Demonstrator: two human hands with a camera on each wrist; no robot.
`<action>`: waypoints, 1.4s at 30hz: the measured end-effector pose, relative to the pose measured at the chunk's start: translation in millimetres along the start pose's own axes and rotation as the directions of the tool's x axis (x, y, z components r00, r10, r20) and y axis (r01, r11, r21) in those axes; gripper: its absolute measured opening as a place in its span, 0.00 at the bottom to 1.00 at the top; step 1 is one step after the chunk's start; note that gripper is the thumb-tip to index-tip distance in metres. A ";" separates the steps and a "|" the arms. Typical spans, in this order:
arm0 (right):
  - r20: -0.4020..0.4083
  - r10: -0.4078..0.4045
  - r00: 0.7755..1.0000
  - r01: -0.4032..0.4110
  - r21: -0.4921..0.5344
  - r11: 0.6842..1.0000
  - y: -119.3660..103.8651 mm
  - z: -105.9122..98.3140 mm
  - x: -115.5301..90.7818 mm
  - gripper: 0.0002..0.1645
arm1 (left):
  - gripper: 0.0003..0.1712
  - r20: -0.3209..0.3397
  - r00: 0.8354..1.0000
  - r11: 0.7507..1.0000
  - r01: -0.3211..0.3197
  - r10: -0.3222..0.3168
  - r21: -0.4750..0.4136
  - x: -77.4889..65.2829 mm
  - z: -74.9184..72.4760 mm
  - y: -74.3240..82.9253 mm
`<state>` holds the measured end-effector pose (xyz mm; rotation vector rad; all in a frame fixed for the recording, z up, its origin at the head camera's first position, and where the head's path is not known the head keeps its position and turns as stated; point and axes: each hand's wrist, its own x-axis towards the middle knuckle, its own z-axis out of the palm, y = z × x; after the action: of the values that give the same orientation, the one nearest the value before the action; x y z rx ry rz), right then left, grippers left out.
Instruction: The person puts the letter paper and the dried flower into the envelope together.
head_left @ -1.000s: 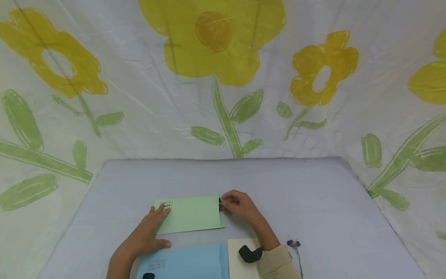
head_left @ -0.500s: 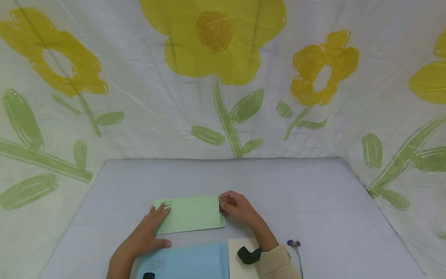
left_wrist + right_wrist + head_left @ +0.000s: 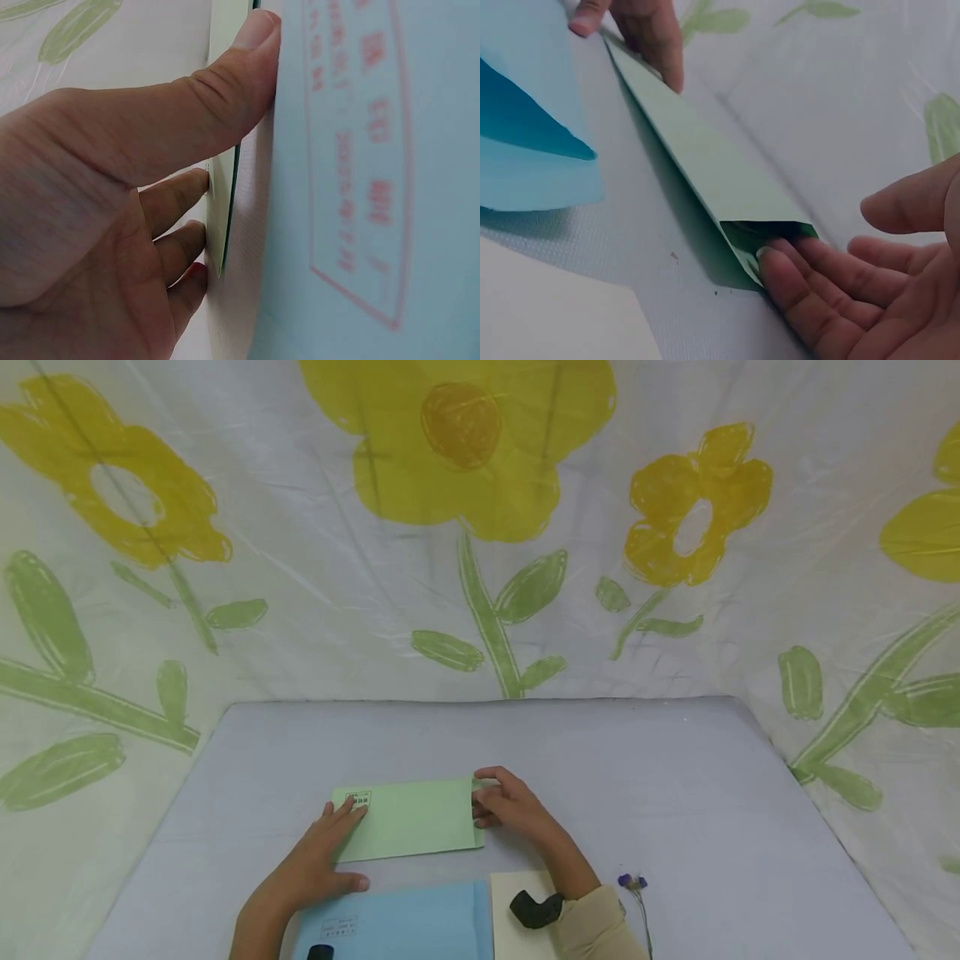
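A pale green envelope (image 3: 420, 822) lies lengthwise on the table, its open end to the right. My left hand (image 3: 311, 864) rests spread on its left end, fingertips over the printed box. The left thumb reaches to the edge of a blue envelope (image 3: 442, 187) with red print. At the green envelope's mouth, my right hand (image 3: 513, 802) has several fingers inside the opening, as the right wrist view shows. The right thumb (image 3: 907, 199) stands apart above the mouth. Inside the envelope, the tips of those fingers are partly hidden.
A cream paper (image 3: 521, 935) lies right of the blue envelope, partly under the right forearm. Dried purple flowers (image 3: 632, 885) on thin stems lie farther right. A sheet printed with flowers (image 3: 337, 610) hangs behind the table (image 3: 600, 743).
The small dark thing at the green envelope's mouth has gone out of sight. My right fingers have moved left into the opening and spread from a pinch. The left hand has stayed put.
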<state>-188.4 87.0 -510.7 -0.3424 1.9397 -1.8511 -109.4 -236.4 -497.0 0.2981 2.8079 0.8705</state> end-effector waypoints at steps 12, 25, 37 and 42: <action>-0.108 -0.006 0.994 0.015 0.088 0.996 -0.2 -0.8 3.4 0.25 | 0.61 0.009 1.000 1.000 0.000 0.000 -0.003 0.2 -1.1 1.1; -0.059 0.016 0.998 -0.010 0.104 0.995 -2.4 4.3 2.6 0.34 | 0.61 0.007 1.000 1.000 0.000 0.000 -0.009 -0.3 -0.1 -1.3; -0.019 -0.010 1.000 0.010 0.046 0.999 -0.5 12.5 2.6 0.35 | 0.61 0.012 1.000 1.000 -0.003 0.003 -0.003 -0.1 -1.0 -0.9; -0.009 -0.012 1.000 0.012 0.034 0.999 -2.2 14.9 0.9 0.36 | 0.61 0.011 1.000 1.000 -0.004 0.004 -0.001 -0.2 -1.8 0.6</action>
<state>-182.4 73.2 -508.8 -0.3363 1.9135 -1.8937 -109.6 -237.0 -495.2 0.3077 2.7983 0.8681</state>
